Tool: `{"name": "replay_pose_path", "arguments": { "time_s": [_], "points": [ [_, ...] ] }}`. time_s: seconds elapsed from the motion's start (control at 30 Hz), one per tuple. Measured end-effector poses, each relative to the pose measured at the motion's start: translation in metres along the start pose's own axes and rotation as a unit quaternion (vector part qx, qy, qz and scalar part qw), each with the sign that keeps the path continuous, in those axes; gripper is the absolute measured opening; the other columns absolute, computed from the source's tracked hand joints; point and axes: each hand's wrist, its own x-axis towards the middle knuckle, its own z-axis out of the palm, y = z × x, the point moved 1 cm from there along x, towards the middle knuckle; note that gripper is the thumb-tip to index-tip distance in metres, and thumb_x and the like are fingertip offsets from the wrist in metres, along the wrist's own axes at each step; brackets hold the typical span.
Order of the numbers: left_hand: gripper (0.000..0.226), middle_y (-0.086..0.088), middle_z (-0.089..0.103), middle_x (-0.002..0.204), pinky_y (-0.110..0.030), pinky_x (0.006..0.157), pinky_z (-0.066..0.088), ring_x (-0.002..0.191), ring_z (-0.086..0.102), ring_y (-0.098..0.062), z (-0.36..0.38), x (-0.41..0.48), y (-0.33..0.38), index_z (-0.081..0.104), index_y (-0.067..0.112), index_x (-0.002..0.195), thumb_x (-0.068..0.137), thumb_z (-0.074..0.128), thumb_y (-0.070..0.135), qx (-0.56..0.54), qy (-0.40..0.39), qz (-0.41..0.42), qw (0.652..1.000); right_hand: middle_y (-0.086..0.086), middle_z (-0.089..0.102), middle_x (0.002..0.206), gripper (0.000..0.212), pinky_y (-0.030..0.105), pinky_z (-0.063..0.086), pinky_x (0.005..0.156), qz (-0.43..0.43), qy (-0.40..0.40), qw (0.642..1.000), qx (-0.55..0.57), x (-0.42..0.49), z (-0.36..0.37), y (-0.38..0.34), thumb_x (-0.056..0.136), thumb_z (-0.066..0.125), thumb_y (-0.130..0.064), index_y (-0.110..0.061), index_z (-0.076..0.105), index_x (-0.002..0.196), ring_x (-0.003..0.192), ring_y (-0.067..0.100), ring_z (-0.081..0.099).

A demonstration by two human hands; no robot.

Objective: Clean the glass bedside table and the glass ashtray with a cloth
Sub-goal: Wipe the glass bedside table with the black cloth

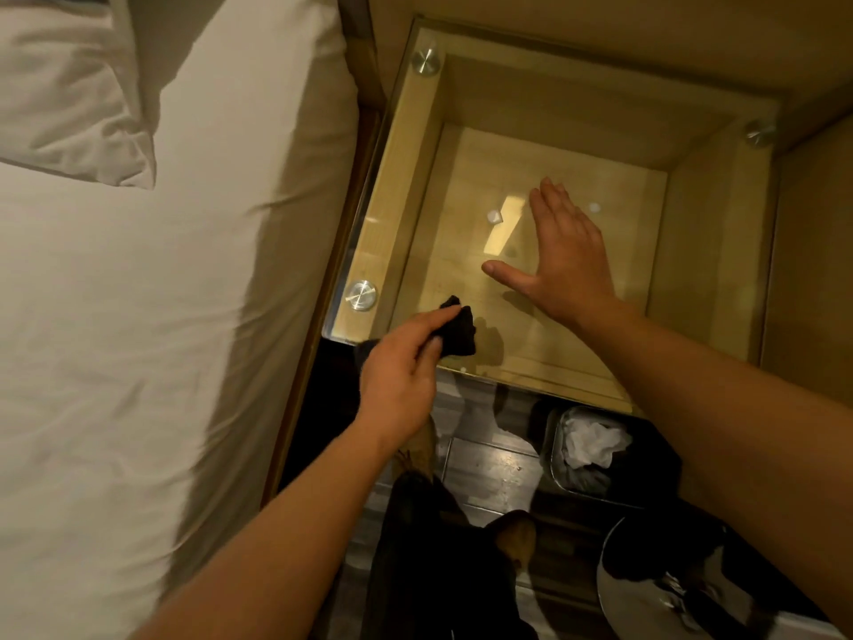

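Observation:
The glass bedside table (706,251) fills the upper right, a clear top on a wooden frame with round metal studs at its corners. My left hand (401,371) pinches a small black cloth (461,332) at the table's front left corner, the cloth touching the glass. Flat over the middle of the glass lies my right hand (567,261), fingers together and thumb spread, holding nothing. No ashtray shows in this view.
A bed with white sheets (138,339) and a pillow (69,94) runs along the left, close against the table. On the dark floor in front stand a small bin (567,478) with crumpled white paper and dark items near my feet.

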Motion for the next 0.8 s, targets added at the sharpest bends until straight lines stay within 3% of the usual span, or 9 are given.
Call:
{"name": "replay_pose_path", "arguments": {
  "time_s": [0.07,0.17,0.27,0.33,0.4,0.5,0.6,0.7,0.8],
  "points": [
    [0.041,0.007,0.072,0.129,-0.037,0.11,0.05,0.127,0.063,-0.01,0.004,-0.002,0.017,0.067,0.029,0.132,0.105,0.049,0.004,-0.192,0.011,-0.128,0.973,0.005,0.024,0.169,0.085,0.048,0.026,0.124,-0.033,0.007,0.996,0.08,-0.011,-0.008,-0.006,0.093,0.051,-0.067,-0.017,0.03,0.158,0.156,0.02,0.02],
    [0.035,-0.008,0.076,0.122,-0.036,0.087,0.06,0.11,0.072,-0.025,0.006,-0.003,0.048,0.066,0.02,0.132,0.108,0.045,0.008,-0.456,0.033,-0.27,0.847,-0.001,0.05,0.154,0.062,0.047,0.042,0.116,0.013,-0.035,0.957,0.289,-0.05,-0.02,-0.025,0.098,0.045,-0.058,-0.023,0.047,0.149,0.141,0.012,0.046],
    [0.032,-0.013,0.076,0.119,-0.045,0.091,0.058,0.102,0.074,-0.028,0.008,0.005,0.076,0.065,0.021,0.13,0.108,0.044,0.014,-0.576,0.014,-0.294,0.763,-0.003,0.068,0.133,0.061,0.045,0.053,0.106,0.148,-0.136,0.817,0.541,-0.083,-0.035,-0.048,0.097,0.046,-0.063,-0.02,0.06,0.137,0.122,0.011,0.065],
    [0.032,-0.016,0.074,0.124,-0.049,0.098,0.056,0.111,0.073,-0.03,0.01,0.014,0.09,0.063,0.02,0.133,0.109,0.043,0.015,-0.566,0.008,-0.282,0.775,0.009,0.071,0.128,0.058,0.045,0.056,0.103,0.207,-0.167,0.692,0.672,-0.094,-0.043,-0.058,0.095,0.055,-0.053,-0.008,0.063,0.131,0.12,0.023,0.068],
    [0.035,-0.014,0.071,0.13,-0.049,0.103,0.055,0.121,0.069,-0.03,0.011,0.026,0.098,0.06,0.018,0.139,0.108,0.044,0.014,-0.503,0.003,-0.25,0.828,0.018,0.071,0.124,0.042,0.04,0.059,0.098,0.231,-0.147,0.63,0.726,-0.095,-0.052,-0.064,0.095,0.061,-0.031,-0.001,0.065,0.125,0.117,0.029,0.069],
    [0.036,-0.004,0.07,0.134,-0.042,0.107,0.053,0.126,0.066,-0.022,0.007,0.044,0.103,0.06,0.019,0.139,0.106,0.049,0.01,-0.388,-0.02,-0.165,0.907,0.016,0.075,0.117,0.031,0.038,0.059,0.096,0.256,-0.135,0.604,0.742,-0.082,-0.065,-0.064,0.088,0.064,-0.015,-0.004,0.068,0.117,0.111,0.028,0.071],
    [0.038,-0.003,0.072,0.131,-0.026,0.1,0.055,0.123,0.067,-0.014,-0.002,0.063,0.104,0.057,0.019,0.139,0.101,0.054,0.015,-0.383,-0.051,-0.128,0.914,0.016,0.076,0.108,0.03,0.035,0.063,0.083,0.279,-0.19,0.564,0.753,-0.062,-0.079,-0.058,0.088,0.064,-0.016,-0.004,0.069,0.115,0.098,0.027,0.075],
    [0.037,0.002,0.069,0.134,-0.019,0.104,0.05,0.126,0.063,-0.006,-0.006,0.088,0.098,0.057,0.023,0.138,0.102,0.053,0.02,-0.323,-0.066,-0.104,0.938,0.011,0.075,0.089,0.019,0.029,0.06,0.063,0.289,-0.205,0.572,0.74,-0.037,-0.09,-0.05,0.087,0.065,-0.018,-0.006,0.07,0.101,0.077,0.02,0.074],
    [0.037,0.014,0.059,0.143,-0.03,0.116,0.043,0.136,0.052,-0.002,-0.015,0.118,0.072,0.054,0.03,0.144,0.108,0.049,0.025,-0.147,-0.028,-0.081,0.985,0.011,0.077,0.082,0.014,0.028,0.059,0.059,0.293,-0.162,0.603,0.724,0.004,-0.104,-0.041,0.089,0.064,-0.013,-0.004,0.069,0.098,0.072,0.021,0.076]
  ]
}}
